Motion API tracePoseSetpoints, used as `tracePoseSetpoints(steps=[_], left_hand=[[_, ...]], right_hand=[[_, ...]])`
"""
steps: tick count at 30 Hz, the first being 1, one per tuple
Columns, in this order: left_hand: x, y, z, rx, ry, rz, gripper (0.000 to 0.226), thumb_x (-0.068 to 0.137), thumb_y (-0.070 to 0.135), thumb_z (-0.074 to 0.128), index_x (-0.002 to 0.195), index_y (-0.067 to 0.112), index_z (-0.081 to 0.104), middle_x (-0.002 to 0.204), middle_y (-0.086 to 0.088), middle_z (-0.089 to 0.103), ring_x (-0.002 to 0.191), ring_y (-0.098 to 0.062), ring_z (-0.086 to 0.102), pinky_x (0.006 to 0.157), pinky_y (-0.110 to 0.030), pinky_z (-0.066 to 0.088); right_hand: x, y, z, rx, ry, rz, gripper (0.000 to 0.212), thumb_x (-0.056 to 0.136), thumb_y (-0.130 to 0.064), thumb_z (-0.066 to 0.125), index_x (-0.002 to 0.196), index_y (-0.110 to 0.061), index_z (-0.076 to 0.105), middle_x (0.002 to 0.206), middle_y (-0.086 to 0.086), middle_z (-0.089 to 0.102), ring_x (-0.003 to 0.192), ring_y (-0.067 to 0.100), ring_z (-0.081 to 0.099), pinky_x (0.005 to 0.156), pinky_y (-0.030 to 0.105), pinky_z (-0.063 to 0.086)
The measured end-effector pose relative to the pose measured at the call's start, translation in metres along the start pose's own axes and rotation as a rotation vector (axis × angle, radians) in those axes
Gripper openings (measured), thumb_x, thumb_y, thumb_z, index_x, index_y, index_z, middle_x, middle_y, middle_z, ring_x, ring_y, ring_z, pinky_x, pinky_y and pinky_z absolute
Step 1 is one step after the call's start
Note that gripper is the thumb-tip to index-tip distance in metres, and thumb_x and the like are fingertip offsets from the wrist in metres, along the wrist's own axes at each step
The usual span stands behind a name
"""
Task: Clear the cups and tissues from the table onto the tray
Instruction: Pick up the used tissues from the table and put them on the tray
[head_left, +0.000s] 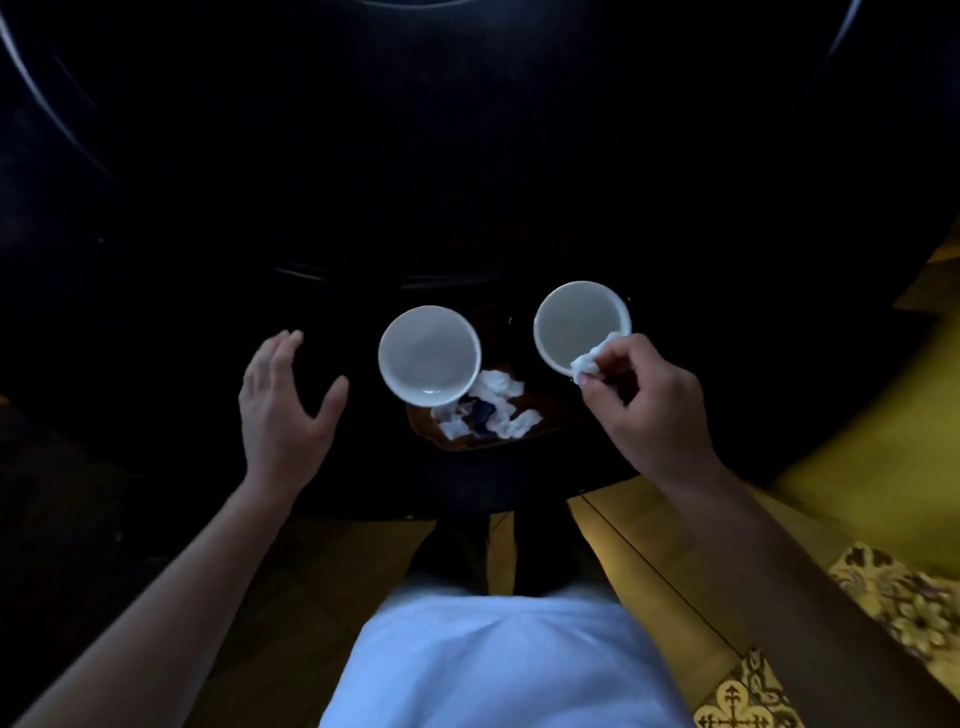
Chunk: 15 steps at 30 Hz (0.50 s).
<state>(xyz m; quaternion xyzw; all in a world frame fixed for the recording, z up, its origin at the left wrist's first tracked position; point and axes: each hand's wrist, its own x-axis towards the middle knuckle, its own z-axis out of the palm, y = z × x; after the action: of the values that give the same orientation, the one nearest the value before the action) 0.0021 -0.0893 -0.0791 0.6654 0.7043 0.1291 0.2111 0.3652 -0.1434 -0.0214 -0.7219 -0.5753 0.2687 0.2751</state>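
The right hand (652, 410) pinches a small crumpled tissue (589, 364) between thumb and fingertips, pressed at the near rim of the right cup (579, 325); whether the fingers also grip that rim is hard to tell, since the tissue covers the spot. The left hand (283, 405) is spread and empty, fingers loose, hovering over the dark table (182, 260) just left of the left cup (428, 353) without touching it.

Both cups are white, mouths facing up toward the camera, insides bare apart from a faint ring at the bottom of the left one. No handle can be made out on either.

Beneath the left cup's near side lies a brown tray (540, 415), most of it lost in shadow, its far edge impossible to trace. Loose tissues (498, 402) lie heaped on it, mixed with something dark blue that cannot be identified. Whether the cups stand on the tray or the table is unclear.

The table's surface is nearly black. Yellow patterned floor tiles (883, 582) show at the right, and a pale blue garment (493, 665) fills the bottom.
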Motion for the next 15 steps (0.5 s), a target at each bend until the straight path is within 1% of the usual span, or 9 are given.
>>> tracePoseSetpoints(steps=[2,4,6,9,12,15], left_hand=[[-0.018,-0.029,0.013,0.031,-0.045,-0.018,0.08,0.091,0.061,0.047,0.154,0.014,0.035,0.161,-0.013,0.035,0.154,-0.03,0.023,0.124,-0.054,0.02],[-0.026,-0.047,0.028,0.082,-0.075,-0.004,0.081,0.092,0.062,0.046,0.156,0.015,0.031,0.166,-0.012,0.027,0.157,-0.029,0.014,0.126,-0.055,0.012],[-0.029,-0.057,0.04,0.147,-0.084,0.025,0.081,0.093,0.061,0.046,0.158,0.016,0.029,0.169,-0.011,0.019,0.158,-0.029,0.008,0.126,-0.056,0.007],[-0.031,-0.063,0.05,0.222,-0.092,0.041,0.079,0.095,0.059,0.042,0.16,0.019,0.022,0.171,-0.008,0.011,0.159,-0.028,0.002,0.126,-0.056,0.002],[-0.033,-0.064,0.053,0.25,-0.098,0.047,0.077,0.096,0.06,0.037,0.16,0.02,0.022,0.171,-0.006,0.01,0.159,-0.027,0.0,0.126,-0.056,0.0],[-0.033,-0.067,0.056,0.263,-0.087,0.043,0.076,0.096,0.06,0.036,0.16,0.02,0.023,0.171,-0.006,0.01,0.159,-0.027,-0.001,0.126,-0.057,0.001]], right_hand=[[-0.005,-0.014,0.021,-0.041,0.001,-0.026,0.018,0.087,-0.029,0.072,0.098,-0.018,0.063,0.087,-0.004,0.073,0.081,0.018,0.072,0.071,0.042,0.059],[-0.006,-0.025,0.039,-0.105,0.009,-0.039,0.018,0.088,-0.032,0.07,0.098,-0.019,0.063,0.085,-0.005,0.073,0.078,0.02,0.072,0.068,0.041,0.058],[-0.007,-0.031,0.052,-0.166,0.026,-0.042,0.017,0.089,-0.032,0.069,0.098,-0.019,0.063,0.084,-0.006,0.073,0.077,0.019,0.071,0.066,0.037,0.057],[-0.01,-0.037,0.071,-0.207,0.021,-0.016,0.016,0.089,-0.032,0.069,0.098,-0.021,0.062,0.083,-0.006,0.072,0.077,0.018,0.069,0.065,0.033,0.054],[-0.017,-0.037,0.087,-0.221,0.023,0.024,0.015,0.09,-0.032,0.066,0.097,-0.021,0.06,0.084,-0.005,0.071,0.079,0.022,0.069,0.065,0.039,0.055],[-0.025,-0.039,0.098,-0.198,0.051,0.062,0.012,0.089,-0.025,0.067,0.097,-0.019,0.06,0.085,-0.003,0.071,0.079,0.021,0.069,0.066,0.041,0.056]])
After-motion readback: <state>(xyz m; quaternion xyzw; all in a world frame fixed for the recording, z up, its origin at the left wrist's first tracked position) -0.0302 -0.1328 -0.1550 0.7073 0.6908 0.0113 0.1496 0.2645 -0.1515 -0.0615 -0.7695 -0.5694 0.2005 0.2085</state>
